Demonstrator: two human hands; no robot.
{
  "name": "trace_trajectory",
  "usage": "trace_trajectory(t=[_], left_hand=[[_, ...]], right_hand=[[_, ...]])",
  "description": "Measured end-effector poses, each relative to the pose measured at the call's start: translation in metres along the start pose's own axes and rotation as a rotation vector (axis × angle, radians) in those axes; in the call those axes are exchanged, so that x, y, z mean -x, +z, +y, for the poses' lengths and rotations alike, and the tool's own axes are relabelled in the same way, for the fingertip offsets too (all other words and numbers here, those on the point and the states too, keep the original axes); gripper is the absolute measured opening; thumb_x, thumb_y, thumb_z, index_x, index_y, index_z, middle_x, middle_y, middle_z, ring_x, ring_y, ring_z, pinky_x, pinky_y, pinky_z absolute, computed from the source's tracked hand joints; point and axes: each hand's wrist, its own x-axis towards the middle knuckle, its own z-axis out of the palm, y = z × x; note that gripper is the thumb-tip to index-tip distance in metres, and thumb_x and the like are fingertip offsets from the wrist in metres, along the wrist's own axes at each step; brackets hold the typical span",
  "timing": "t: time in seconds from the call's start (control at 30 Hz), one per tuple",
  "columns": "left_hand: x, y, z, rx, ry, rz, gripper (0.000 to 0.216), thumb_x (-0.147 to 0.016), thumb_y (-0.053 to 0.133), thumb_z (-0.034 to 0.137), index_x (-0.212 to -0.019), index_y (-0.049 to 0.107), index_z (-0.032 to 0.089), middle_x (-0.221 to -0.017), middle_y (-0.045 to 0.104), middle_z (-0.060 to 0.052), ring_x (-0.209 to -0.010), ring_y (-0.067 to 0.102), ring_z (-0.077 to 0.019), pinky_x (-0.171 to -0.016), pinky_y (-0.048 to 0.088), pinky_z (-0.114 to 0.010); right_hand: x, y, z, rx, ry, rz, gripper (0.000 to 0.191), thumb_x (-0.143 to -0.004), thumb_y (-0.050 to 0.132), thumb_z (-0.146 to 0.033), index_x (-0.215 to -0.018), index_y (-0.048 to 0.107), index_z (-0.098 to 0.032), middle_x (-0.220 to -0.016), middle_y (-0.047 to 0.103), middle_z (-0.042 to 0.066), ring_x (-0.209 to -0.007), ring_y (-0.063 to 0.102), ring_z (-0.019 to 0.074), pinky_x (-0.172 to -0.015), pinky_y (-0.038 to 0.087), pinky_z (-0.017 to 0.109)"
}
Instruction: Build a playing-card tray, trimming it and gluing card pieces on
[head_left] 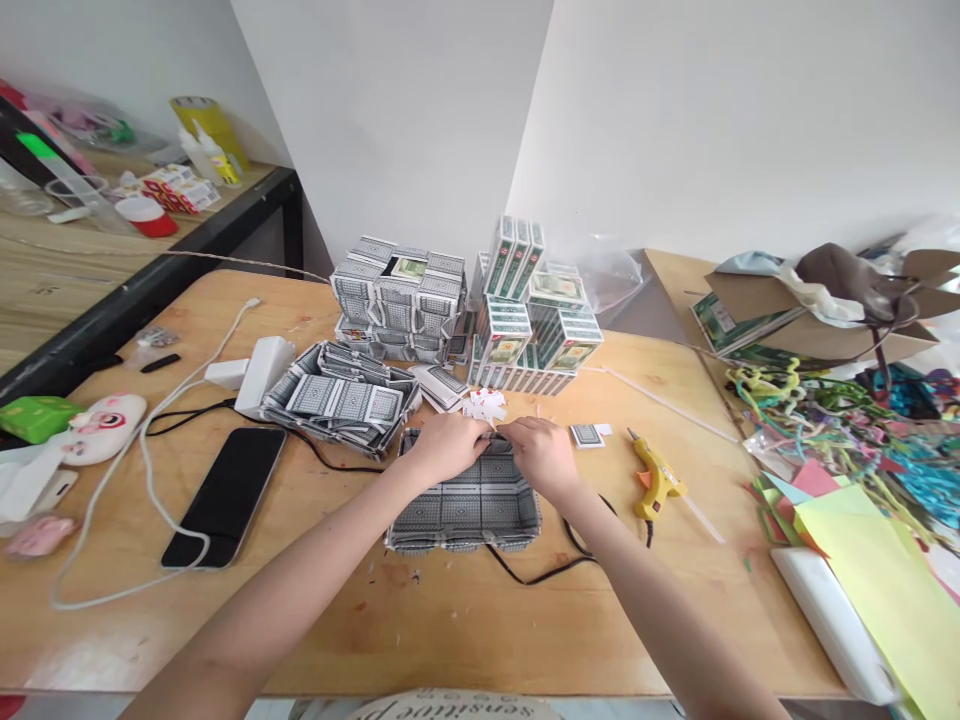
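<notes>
In front of me lies an open box made of playing cards (450,510), grey patterned backs showing on its floor and walls. At its far wall, my left hand (450,445) and my right hand (541,455) meet with fingers pinched together. Both pinch the far rim of the box, though what exactly lies between the fingertips is partly hidden. Loose playing cards (486,403) lie face up just behind my hands. A small stack of cards (587,436) rests right of my right hand. Farther right is a yellow glue gun (657,480).
Behind stand a larger card-built box (401,290) and stacked green card packs (506,330). Another card tray (341,395) sits left, near a phone (225,497) and white cable (150,470). Pipe cleaners (840,410), coloured paper (862,540) and a cardboard box (825,300) are at the right.
</notes>
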Motion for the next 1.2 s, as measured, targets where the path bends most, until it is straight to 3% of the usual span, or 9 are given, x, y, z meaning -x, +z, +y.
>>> trace_trajectory(t=[0.2, 0.33, 0.5, 0.6, 0.8, 1.1, 1.2], left_hand=[[0.000, 0.001, 0.004, -0.007, 0.017, -0.008, 0.023, -0.084, 0.047, 0.025, -0.099, 0.064, 0.022, -0.092, 0.069, -0.009, -0.088, 0.063, -0.0255, -0.072, 0.047, -0.034], [0.008, -0.013, -0.002, -0.011, 0.072, 0.000, 0.034, -0.079, 0.055, 0.027, -0.112, 0.058, 0.025, -0.104, 0.067, -0.006, -0.096, 0.061, -0.0258, -0.077, 0.047, -0.034], [0.033, -0.029, -0.027, 0.028, -0.086, 0.070, 0.045, -0.074, 0.061, 0.035, -0.118, 0.056, 0.027, -0.111, 0.065, -0.005, -0.099, 0.060, -0.0268, -0.079, 0.047, -0.036], [0.045, -0.023, -0.038, 0.183, -0.120, 0.115, 0.034, -0.078, 0.056, 0.029, -0.111, 0.061, 0.027, -0.111, 0.065, -0.001, -0.100, 0.060, -0.0223, -0.083, 0.046, -0.031], [0.045, -0.002, -0.039, 0.390, -0.166, 0.234, 0.023, -0.083, 0.050, 0.026, -0.092, 0.070, 0.021, -0.095, 0.071, -0.001, -0.087, 0.066, -0.0180, -0.081, 0.047, -0.028], [0.039, -0.001, -0.041, 0.397, -0.161, 0.200, 0.024, -0.082, 0.048, 0.020, -0.090, 0.071, 0.022, -0.091, 0.072, -0.001, -0.084, 0.066, -0.0175, -0.077, 0.047, -0.026], [0.039, -0.003, -0.039, 0.339, -0.150, 0.168, 0.026, -0.083, 0.047, 0.021, -0.094, 0.070, 0.023, -0.092, 0.072, -0.002, -0.085, 0.066, -0.0186, -0.077, 0.047, -0.027]], right_hand=[[0.001, 0.002, 0.000, -0.023, 0.003, 0.031, 0.027, -0.084, 0.043, -0.012, -0.088, 0.069, -0.019, -0.080, 0.068, 0.005, -0.078, 0.060, 0.0171, -0.068, 0.039, 0.026], [0.003, 0.006, 0.011, -0.154, -0.024, 0.098, 0.024, -0.086, 0.046, -0.019, -0.090, 0.070, -0.022, -0.086, 0.070, 0.004, -0.080, 0.062, 0.0158, -0.075, 0.043, 0.027], [0.003, 0.011, 0.018, -0.325, -0.046, 0.240, 0.015, -0.082, 0.056, -0.026, -0.087, 0.070, -0.023, -0.091, 0.070, 0.004, -0.089, 0.061, 0.0185, -0.080, 0.046, 0.029], [0.002, 0.012, 0.013, -0.392, -0.061, 0.273, 0.015, -0.082, 0.055, -0.023, -0.082, 0.070, -0.022, -0.087, 0.070, 0.004, -0.087, 0.061, 0.0182, -0.077, 0.048, 0.029], [0.003, 0.018, 0.001, -0.377, 0.070, 0.327, 0.014, -0.080, 0.056, -0.018, -0.074, 0.068, -0.020, -0.076, 0.069, 0.003, -0.073, 0.062, 0.0175, -0.070, 0.047, 0.029], [0.002, 0.023, -0.002, -0.333, 0.050, 0.367, 0.018, -0.081, 0.053, -0.017, -0.071, 0.068, -0.021, -0.073, 0.070, 0.003, -0.073, 0.062, 0.0173, -0.072, 0.046, 0.029], [0.000, 0.020, 0.001, -0.354, 0.019, 0.312, 0.018, -0.082, 0.052, -0.020, -0.074, 0.068, -0.022, -0.075, 0.070, 0.002, -0.072, 0.063, 0.0162, -0.086, 0.043, 0.035]])
